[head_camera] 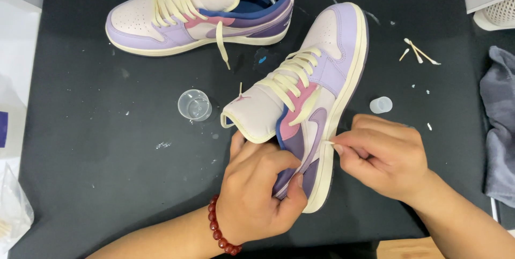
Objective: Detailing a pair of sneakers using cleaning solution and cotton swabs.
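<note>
Sneakers: two — we grip one.
Left hand: fingers clasp heel.
Right hand: fingers pinch swab.
Cups: two — nearby.

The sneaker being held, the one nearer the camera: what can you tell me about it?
The held sneaker is a low-top in pale pink, lilac and darker purple, with a pink patch, cream laces and a cream sole, smooth like leather. It lies tilted on the black mat, toe pointing away, sole edge turned right. The left hand grips its heel. The right hand presses a cotton swab against the sole's edge. The tongue is pulled up and open.
</note>
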